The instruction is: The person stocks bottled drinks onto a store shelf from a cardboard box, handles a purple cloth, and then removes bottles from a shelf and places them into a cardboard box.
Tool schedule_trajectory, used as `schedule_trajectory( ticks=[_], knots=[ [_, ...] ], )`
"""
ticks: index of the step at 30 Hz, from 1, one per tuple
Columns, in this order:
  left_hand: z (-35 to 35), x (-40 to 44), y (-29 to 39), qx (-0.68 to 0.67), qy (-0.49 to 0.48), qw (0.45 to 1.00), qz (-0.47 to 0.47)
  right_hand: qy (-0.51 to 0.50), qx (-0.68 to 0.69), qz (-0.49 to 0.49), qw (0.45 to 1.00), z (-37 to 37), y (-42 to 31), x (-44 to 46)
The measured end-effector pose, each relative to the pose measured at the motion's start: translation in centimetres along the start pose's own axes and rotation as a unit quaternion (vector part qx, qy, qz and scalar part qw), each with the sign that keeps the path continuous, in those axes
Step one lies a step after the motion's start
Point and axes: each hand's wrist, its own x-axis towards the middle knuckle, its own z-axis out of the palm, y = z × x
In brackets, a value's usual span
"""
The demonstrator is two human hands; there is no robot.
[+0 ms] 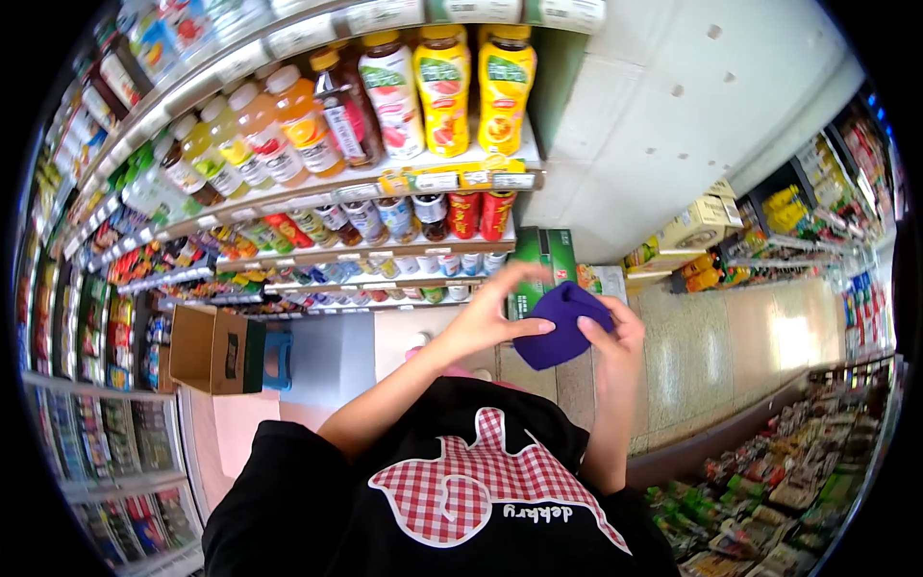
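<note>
A folded purple cloth (558,332) is held up in front of my chest between both hands. My left hand (490,317) grips its left side, thumb lying on the near face and the other fingers raised and slightly blurred behind. On the right edge, my right hand (615,337) pinches the cloth, with the thumb on the front and the fingers curled around the back. A green box (553,250) is partly hidden behind the cloth and my left fingers.
Drink shelves (356,188) with rows of bottles and cans curve along the front and left. An open cardboard box (216,351) is by a blue stool (277,361) at left. Packaged goods (750,510) fill a low display at lower right. Tiled floor (692,337) lies between.
</note>
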Motion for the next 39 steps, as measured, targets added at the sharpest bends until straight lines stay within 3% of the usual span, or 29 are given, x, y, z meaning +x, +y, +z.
schedule_trajectory(
  ticks=[2,5,10,13,16,18,20,23,27,30,33,36,39],
  knots=[
    [-0.3,-0.5,-2.2,-0.21,-0.14,0.959,-0.132,0.021,0.025,0.002,0.999,-0.7,0.8,0.6],
    [0.9,-1.2,-1.3,-0.27,-0.06,0.953,-0.12,0.011,0.144,0.055,0.988,-1.5,3.3,1.5],
    [2.3,-2.3,-1.6,-0.22,0.088,0.964,-0.122,-0.074,0.335,0.217,0.914,-1.9,8.9,1.2],
    [3.3,-3.3,-4.2,-0.184,0.178,0.955,-0.147,-0.095,0.229,0.272,0.93,-0.8,10.2,0.2],
    [2.8,-5.1,-7.6,-0.063,0.129,0.966,-0.214,-0.07,0.139,0.298,0.942,-0.3,10.7,0.5],
    [3.0,-6.4,-9.9,-0.095,0.118,0.962,-0.228,-0.051,0.112,0.311,0.942,-1.2,12.5,0.9],
    [2.6,-7.6,-10.3,-0.209,0.094,0.932,-0.282,-0.016,0.108,0.291,0.95,-1.4,13.0,0.8],
    [2.2,-8.4,-9.8,-0.249,0.097,0.913,-0.307,0.025,0.105,0.302,0.947,-1.5,13.5,0.6],
    [1.9,-8.2,-9.0,-0.199,0.065,0.935,-0.285,-0.034,0.048,0.246,0.967,-1.2,14.4,0.0],
    [1.7,-7.8,-8.5,-0.1,0.028,0.952,-0.288,-0.073,0.047,0.198,0.976,-1.6,15.2,-0.1],
    [2.7,-7.4,-9.1,-0.033,0.061,0.975,-0.209,-0.047,-0.024,0.149,0.988,-1.4,15.6,-0.6],
    [3.4,-6.7,-8.8,0.154,0.078,0.973,-0.152,0.018,-0.009,0.136,0.99,-0.6,13.7,-0.7],
    [3.6,-6.0,-8.0,0.213,0.074,0.963,-0.15,-0.016,-0.125,0.083,0.989,-1.2,13.5,-0.2]
  ],
)
